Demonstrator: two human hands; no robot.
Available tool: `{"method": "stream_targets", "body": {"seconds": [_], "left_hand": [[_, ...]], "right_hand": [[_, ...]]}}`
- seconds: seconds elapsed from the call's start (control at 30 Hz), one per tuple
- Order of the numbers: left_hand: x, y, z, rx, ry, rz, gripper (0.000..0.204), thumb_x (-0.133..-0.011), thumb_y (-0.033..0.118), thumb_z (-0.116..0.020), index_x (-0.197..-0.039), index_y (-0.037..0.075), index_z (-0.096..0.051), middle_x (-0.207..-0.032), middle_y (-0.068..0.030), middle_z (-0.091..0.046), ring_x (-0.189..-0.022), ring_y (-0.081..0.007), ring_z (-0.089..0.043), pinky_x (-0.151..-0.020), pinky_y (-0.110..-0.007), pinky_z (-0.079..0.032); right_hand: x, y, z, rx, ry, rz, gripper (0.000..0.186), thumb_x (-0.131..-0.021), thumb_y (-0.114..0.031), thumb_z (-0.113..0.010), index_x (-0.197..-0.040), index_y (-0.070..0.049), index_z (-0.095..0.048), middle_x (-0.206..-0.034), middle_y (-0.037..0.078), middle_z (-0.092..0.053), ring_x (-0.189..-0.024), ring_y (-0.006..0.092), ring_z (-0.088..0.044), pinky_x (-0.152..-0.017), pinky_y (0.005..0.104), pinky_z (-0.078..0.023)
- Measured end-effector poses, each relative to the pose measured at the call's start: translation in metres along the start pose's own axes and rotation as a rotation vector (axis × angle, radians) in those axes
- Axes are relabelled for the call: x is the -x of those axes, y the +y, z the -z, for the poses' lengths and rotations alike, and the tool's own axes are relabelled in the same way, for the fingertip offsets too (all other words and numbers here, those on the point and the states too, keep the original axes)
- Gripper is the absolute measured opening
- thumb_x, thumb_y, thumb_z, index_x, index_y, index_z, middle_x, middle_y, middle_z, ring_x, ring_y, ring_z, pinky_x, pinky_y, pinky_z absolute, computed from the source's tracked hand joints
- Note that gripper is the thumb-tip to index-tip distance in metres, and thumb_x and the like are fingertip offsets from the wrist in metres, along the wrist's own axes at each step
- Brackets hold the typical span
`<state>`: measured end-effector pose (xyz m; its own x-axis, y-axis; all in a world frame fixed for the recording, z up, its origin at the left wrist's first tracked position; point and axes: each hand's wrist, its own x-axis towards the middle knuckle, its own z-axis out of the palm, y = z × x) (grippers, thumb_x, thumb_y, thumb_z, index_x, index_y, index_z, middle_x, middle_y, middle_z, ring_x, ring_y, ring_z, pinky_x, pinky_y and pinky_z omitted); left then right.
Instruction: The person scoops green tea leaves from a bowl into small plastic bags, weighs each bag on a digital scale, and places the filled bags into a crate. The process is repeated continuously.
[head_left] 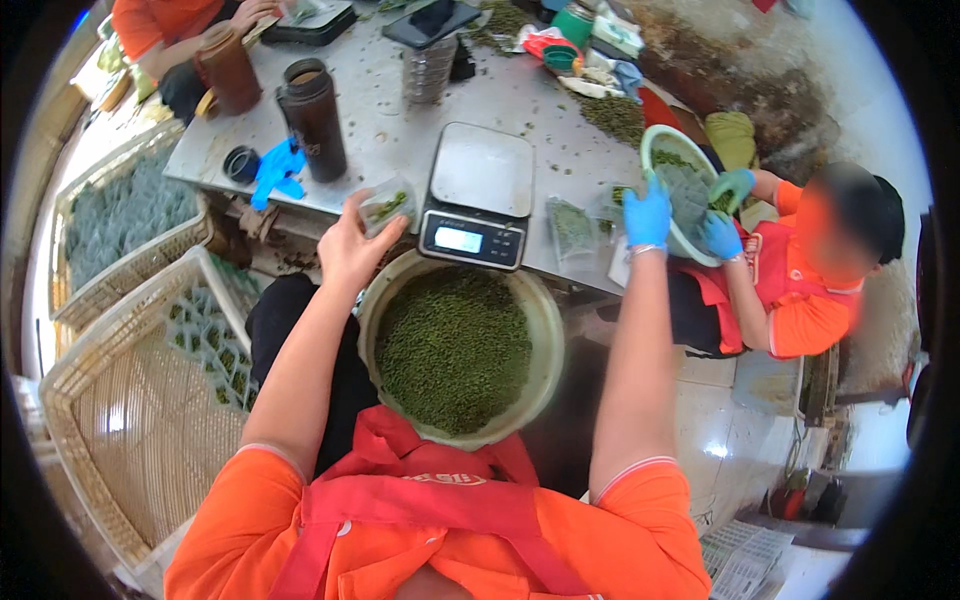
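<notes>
My left hand, bare, pinches a small clear plastic bag with some green peppercorns in it, left of the digital scale. The scale's pan is bare and its display is lit. Below, close to my lap, a wide pale basin holds a heap of green peppercorns. My right hand, in a blue glove, reaches to the near rim of a co-worker's pale green basin. Its fingers look stretched out and apart, with nothing seen in them. Beside it lie filled clear bags.
A co-worker at right has gloved hands at the green basin, which contains clear bags. Dark bottles and a blue glove occupy the table's left. Plastic crates with bags stand at left. Another person sits at the far left.
</notes>
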<state>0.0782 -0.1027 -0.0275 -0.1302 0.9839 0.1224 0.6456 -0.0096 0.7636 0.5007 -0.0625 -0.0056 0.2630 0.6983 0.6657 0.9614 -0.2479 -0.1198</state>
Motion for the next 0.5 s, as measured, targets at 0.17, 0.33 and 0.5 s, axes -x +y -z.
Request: {"method": "stream_targets", "body": {"seconds": [0.17, 0.33, 0.5], "left_hand": [[0.003, -0.006, 0.007, -0.025, -0.049, -0.032, 0.062, -0.075, 0.057, -0.061, -0.118, 0.013, -0.053, -0.076, -0.0178, -0.064, -0.075, -0.0333, -0.064, -0.068, -0.041, -0.047], [0.010, -0.038, 0.017, 0.601, -0.033, 0.080, 0.050, -0.089, 0.043, -0.054, -0.118, 0.003, -0.052, -0.084, -0.0124, -0.064, -0.064, -0.0231, -0.066, -0.064, -0.034, -0.049], [0.042, -0.077, 0.120, 0.521, 0.237, -0.010, 0.042, -0.091, 0.038, -0.053, -0.115, 0.003, -0.054, -0.087, -0.0088, -0.063, -0.062, -0.0165, -0.064, -0.062, -0.031, -0.049]], "right_hand": [[-0.010, -0.013, -0.001, -0.428, -0.193, -0.339, 0.033, -0.091, -0.023, -0.047, -0.111, -0.001, -0.061, -0.101, 0.018, -0.065, -0.095, 0.0314, -0.061, -0.086, 0.0373, -0.045], [0.036, -0.135, 0.033, -0.806, 0.038, 0.079, 0.031, -0.090, -0.006, -0.044, -0.118, -0.005, -0.058, -0.118, 0.013, -0.059, -0.110, 0.0256, -0.055, -0.095, 0.0345, -0.040], [0.082, -0.155, 0.025, -0.724, -0.168, 0.390, 0.034, -0.087, -0.005, -0.047, -0.119, -0.006, -0.057, -0.122, 0.014, -0.056, -0.118, 0.0299, -0.048, -0.103, 0.0395, -0.033]]}}
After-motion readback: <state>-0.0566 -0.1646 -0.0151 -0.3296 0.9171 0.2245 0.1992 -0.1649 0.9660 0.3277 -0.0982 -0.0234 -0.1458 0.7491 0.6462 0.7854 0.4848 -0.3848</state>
